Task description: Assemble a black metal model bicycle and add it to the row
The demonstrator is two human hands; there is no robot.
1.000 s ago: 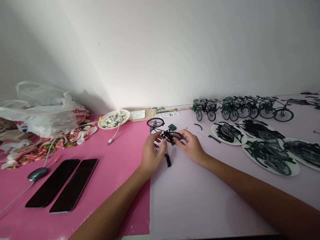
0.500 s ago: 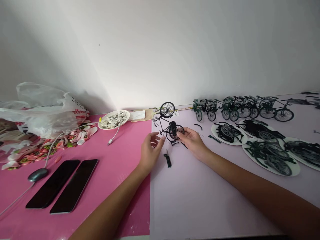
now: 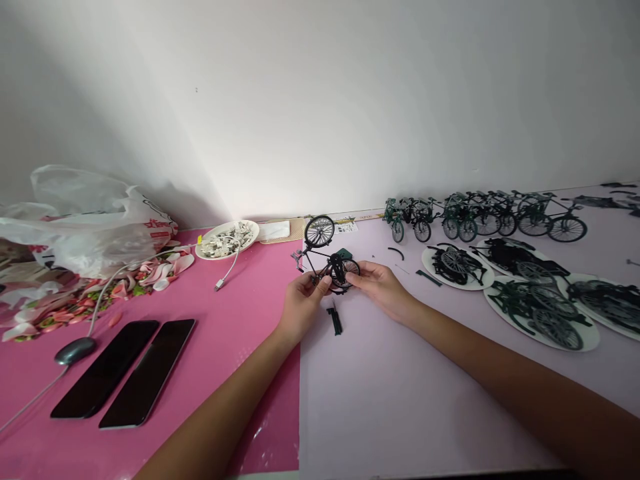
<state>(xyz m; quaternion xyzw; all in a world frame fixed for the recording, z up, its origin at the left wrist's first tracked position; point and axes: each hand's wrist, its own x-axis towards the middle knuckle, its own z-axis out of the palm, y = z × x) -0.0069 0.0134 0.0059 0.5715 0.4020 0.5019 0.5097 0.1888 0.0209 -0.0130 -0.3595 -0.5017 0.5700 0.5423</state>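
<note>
A black model bicycle (image 3: 324,255) is held up in front of me, tilted with one spoked wheel high and the other low between my hands. My left hand (image 3: 302,301) pinches it near the saddle and lower wheel, its thumb on the near side. At the right edge of the lower wheel, my right hand (image 3: 380,288) grips with thumb and fingers. A small dark green part (image 3: 344,255) shows behind the lower wheel. On the table just below lies a dark plastic strip (image 3: 335,320) beside a thin pointed tool, whose kind I cannot make out.
Several assembled model bicycles (image 3: 480,215) line the wall at right. Plates of bicycle parts (image 3: 585,341) stand before them, with loose pieces (image 3: 396,253) nearby. On the pink left side are two phones (image 3: 147,373), a mouse-like device (image 3: 75,351), a plate of white pieces (image 3: 200,251) and plastic bags (image 3: 95,227).
My left hand has come in from beside the bicycle and closed on it. The bicycle has shifted left and tilted a little, with my right hand still on the lower wheel.
</note>
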